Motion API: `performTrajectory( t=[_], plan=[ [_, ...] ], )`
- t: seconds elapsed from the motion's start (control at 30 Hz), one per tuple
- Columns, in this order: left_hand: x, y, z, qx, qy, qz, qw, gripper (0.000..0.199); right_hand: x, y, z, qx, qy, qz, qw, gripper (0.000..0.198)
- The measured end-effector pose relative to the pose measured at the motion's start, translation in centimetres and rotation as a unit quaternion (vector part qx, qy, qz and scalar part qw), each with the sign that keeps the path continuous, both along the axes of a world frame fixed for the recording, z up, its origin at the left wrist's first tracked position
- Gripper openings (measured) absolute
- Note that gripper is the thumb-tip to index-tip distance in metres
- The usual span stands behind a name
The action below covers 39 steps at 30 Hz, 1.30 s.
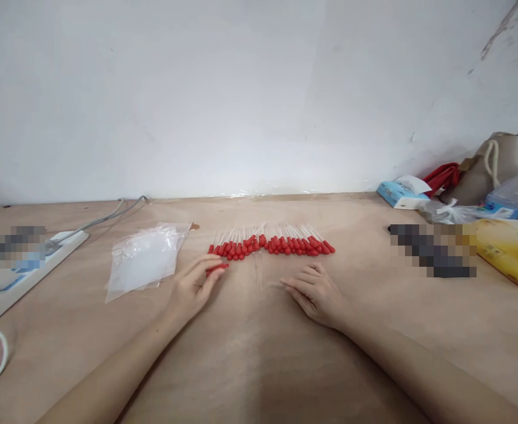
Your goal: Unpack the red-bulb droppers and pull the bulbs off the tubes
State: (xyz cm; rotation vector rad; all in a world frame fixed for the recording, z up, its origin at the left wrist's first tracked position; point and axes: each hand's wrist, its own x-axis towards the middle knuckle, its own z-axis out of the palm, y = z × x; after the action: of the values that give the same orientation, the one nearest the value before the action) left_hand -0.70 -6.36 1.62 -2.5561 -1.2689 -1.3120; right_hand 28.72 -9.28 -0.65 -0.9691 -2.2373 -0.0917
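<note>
My left hand [193,284] is closed, pinching a red rubber dropper bulb [217,269] between thumb and fingers. Opposite it, my right hand [318,295] grips a thin clear glass tube [276,285], whose free end points left towards the bulb. The two pieces are apart. Beyond both hands, droppers with red bulbs lie in a left group [236,249] and a right group [300,244], bulbs towards me and clear stems towards the wall. A few bare glass tubes [257,271] lie on the table between my hands.
Clear plastic bags [146,259] lie left of the droppers. Farther left is a white power strip [33,274] with cables. At right are a blue tissue pack [402,193], a yellow packet [512,250], bags and a blurred dark item [431,250]. A white wall [241,100] bounds the table's back.
</note>
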Motion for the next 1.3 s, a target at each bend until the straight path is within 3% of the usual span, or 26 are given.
performTrajectory(
  t=[0.1, 0.17, 0.27, 0.4, 0.57, 0.77, 0.83, 0.97, 1.1, 1.2, 1.3],
  plan=[
    [-1.2, 1.1, 0.0, -0.077, -0.084, 0.133, 0.985, 0.024, -0.5, 0.1, 0.0, -0.008, 0.022, -0.041, 0.999, 0.024],
    [-2.3, 1.7, -0.1, -0.144, -0.122, 0.168, 0.967, 0.03, -0.6, 0.4, 0.2, 0.011, 0.03, -0.057, 0.998, 0.019],
    [-3.3, 1.9, -0.6, -0.202, -0.145, 0.145, 0.958, 0.034, -0.8, 1.3, 0.8, 0.077, 0.01, -0.063, 0.995, 0.014],
    [-3.2, 1.4, -1.2, -0.192, -0.072, 0.108, 0.973, 0.031, -1.9, 2.8, 1.2, 0.146, -0.039, -0.059, 0.987, 0.019],
    [-2.8, 1.3, -1.2, -0.23, -0.041, 0.096, 0.968, 0.036, -3.9, 4.0, 0.4, 0.168, -0.06, -0.066, 0.982, 0.021],
    [-3.1, 1.6, -1.3, -0.252, -0.032, 0.087, 0.963, 0.041, -5.1, 3.5, 0.0, 0.1, -0.015, -0.07, 0.992, 0.017],
    [-3.1, 1.4, -1.3, -0.237, -0.034, 0.102, 0.965, 0.038, -5.1, 3.1, 0.0, 0.065, -0.003, -0.058, 0.996, 0.023],
    [-1.8, 1.0, -0.3, -0.113, 0.021, 0.127, 0.985, 0.029, -4.8, 2.6, 0.3, -0.001, 0.033, -0.027, 0.999, 0.041],
    [1.6, 2.5, 2.2, -0.033, 0.127, 0.066, 0.989, 0.022, -3.6, 2.2, 0.6, -0.057, 0.077, -0.024, 0.995, 0.031],
    [4.6, 5.3, 3.5, -0.053, 0.156, 0.096, 0.982, 0.025, -2.5, 1.7, 0.6, -0.07, 0.083, -0.015, 0.994, 0.026],
    [6.8, 8.0, 3.4, -0.143, 0.159, 0.149, 0.965, 0.033, -1.9, 1.2, 0.5, -0.072, 0.097, -0.013, 0.993, 0.022]
  ],
)
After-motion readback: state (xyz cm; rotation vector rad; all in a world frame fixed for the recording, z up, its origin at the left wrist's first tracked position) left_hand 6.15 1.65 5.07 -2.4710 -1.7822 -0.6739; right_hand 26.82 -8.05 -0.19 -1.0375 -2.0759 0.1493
